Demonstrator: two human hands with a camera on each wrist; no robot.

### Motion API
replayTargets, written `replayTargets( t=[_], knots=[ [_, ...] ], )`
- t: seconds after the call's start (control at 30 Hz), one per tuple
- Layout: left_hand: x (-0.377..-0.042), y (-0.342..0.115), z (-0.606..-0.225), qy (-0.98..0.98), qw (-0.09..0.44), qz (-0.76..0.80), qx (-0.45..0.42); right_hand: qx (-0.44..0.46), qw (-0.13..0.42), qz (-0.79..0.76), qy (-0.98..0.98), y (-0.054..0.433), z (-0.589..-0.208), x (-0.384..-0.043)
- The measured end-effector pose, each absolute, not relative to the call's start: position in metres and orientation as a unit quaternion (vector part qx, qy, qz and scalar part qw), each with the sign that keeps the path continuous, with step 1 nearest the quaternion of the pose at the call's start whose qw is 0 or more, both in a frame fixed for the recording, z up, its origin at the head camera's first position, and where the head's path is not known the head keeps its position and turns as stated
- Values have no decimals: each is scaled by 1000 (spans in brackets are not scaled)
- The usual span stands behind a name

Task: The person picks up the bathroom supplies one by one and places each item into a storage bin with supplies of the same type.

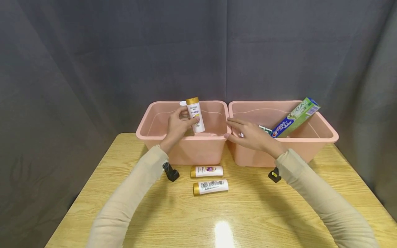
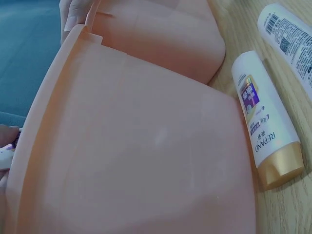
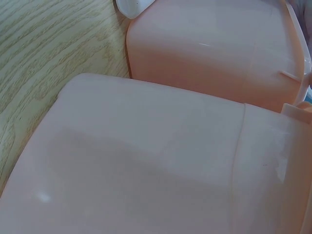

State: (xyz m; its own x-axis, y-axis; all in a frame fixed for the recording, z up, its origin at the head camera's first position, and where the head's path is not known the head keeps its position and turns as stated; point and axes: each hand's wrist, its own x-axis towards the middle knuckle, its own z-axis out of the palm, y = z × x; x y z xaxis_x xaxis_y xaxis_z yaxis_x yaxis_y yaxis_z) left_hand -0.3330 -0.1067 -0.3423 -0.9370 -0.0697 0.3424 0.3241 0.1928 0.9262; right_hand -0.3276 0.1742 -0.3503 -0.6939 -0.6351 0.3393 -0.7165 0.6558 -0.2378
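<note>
My left hand [image 1: 179, 124] holds a white bottle with a gold cap [image 1: 196, 119] over the left pink bin [image 1: 183, 151]. Behind that hand, a white-topped item [image 1: 183, 103] is mostly hidden. My right hand [image 1: 252, 135] rests where the rims of the left bin and the right pink bin [image 1: 260, 155] meet, fingers stretched out. Two similar white bottles lie on the table before the left bin: a nearer one with its barcode side up [image 1: 213, 186] and one with a purple label [image 1: 208, 171].
A green and blue toothpaste box [image 1: 294, 117] leans up out of the right bin. Beside it a dark green and white item [image 1: 265, 130] shows partly. The wooden table [image 1: 186, 220] carries both bins, and a grey curtain [image 1: 173, 51] hangs behind.
</note>
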Motion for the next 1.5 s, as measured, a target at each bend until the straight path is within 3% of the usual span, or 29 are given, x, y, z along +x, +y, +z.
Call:
replayTargets(
  t=[1.27, 1.5],
  knots=[
    [-333, -106, -339, -780, 97, -618, -25, 372, 112, 174, -905, 175, -351, -329],
    [-332, -106, -339, -721, 89, -687, -28, 370, 109, 180, -905, 174, -351, -329]
  ],
)
